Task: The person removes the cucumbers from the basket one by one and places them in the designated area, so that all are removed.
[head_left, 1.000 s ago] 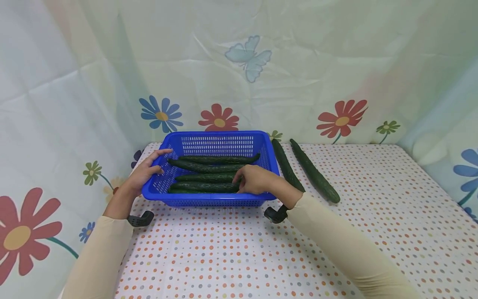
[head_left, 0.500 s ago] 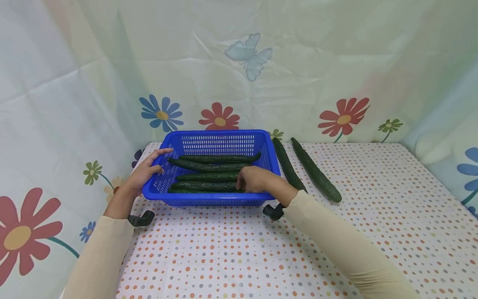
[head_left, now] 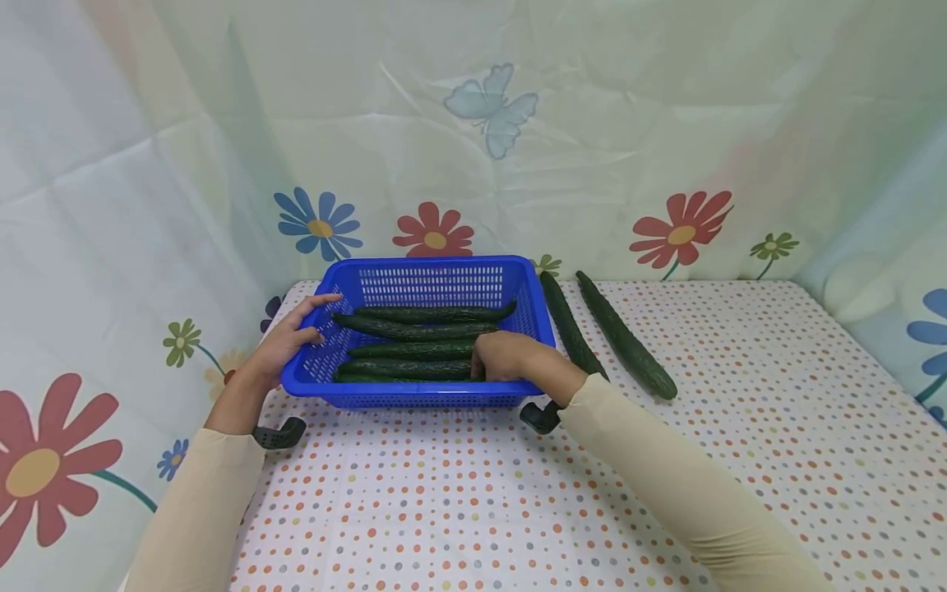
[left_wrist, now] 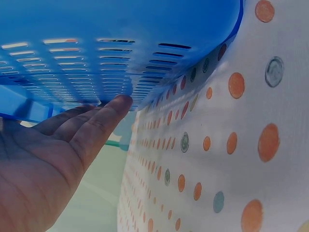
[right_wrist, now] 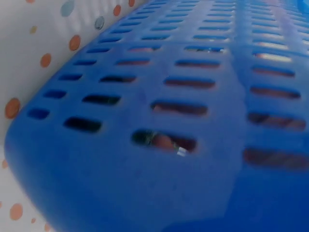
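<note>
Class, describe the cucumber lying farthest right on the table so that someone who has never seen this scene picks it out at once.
Start from the blue basket on the dotted tablecloth. Outside it, to its right in the head view, lie an inner cucumber and an outer cucumber. Yours is the outer cucumber, which has the inner cucumber between it and the basket.
</note>
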`<act>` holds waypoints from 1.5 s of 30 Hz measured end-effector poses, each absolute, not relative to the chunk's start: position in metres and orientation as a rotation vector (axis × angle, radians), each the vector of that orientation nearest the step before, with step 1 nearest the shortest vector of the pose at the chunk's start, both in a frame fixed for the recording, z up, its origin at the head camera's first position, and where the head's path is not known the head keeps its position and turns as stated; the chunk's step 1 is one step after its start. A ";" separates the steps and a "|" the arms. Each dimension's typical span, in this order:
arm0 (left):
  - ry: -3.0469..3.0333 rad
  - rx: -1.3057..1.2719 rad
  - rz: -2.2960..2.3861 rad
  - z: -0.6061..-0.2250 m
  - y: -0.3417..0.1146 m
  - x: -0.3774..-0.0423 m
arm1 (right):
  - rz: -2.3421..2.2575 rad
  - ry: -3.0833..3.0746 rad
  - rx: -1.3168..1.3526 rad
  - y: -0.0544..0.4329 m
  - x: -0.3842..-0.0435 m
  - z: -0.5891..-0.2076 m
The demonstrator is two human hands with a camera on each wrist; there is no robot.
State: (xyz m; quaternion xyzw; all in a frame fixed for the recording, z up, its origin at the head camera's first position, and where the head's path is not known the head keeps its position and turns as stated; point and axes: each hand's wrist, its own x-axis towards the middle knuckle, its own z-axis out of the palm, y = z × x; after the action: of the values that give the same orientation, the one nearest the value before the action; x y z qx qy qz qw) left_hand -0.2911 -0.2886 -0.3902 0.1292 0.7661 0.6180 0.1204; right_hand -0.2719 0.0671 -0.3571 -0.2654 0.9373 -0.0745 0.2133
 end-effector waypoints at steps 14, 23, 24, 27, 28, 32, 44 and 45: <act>2.243 0.349 1.798 -0.391 -0.291 -0.291 | -0.158 2.583 -1.082 0.071 -0.276 -0.359; 2.233 0.374 1.806 -0.393 -0.290 -0.293 | -0.178 2.571 -1.085 0.076 -0.276 -0.360; 2.234 0.377 1.805 -0.393 -0.290 -0.293 | -0.193 2.571 -1.078 0.077 -0.276 -0.360; 2.235 0.384 1.805 -0.393 -0.289 -0.293 | -0.244 2.572 -1.066 0.078 -0.275 -0.359; 2.234 0.384 1.807 -0.393 -0.289 -0.293 | -0.256 2.570 -1.069 0.078 -0.275 -0.359; 2.230 0.378 1.809 -0.393 -0.289 -0.293 | -0.299 2.550 -1.092 0.079 -0.275 -0.358; 2.239 0.381 1.800 -0.393 -0.289 -0.293 | -0.525 2.546 -1.209 0.086 -0.274 -0.357; 2.238 0.379 1.799 -0.394 -0.289 -0.293 | -0.546 2.551 -1.214 0.086 -0.274 -0.358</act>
State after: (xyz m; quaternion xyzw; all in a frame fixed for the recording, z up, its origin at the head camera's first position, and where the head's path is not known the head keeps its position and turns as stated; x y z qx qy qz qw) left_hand -0.2932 -0.2890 -0.3935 0.1298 0.7669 0.6165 0.1222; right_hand -0.2739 0.0860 -0.3576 -0.4181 0.8789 -0.1881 0.1318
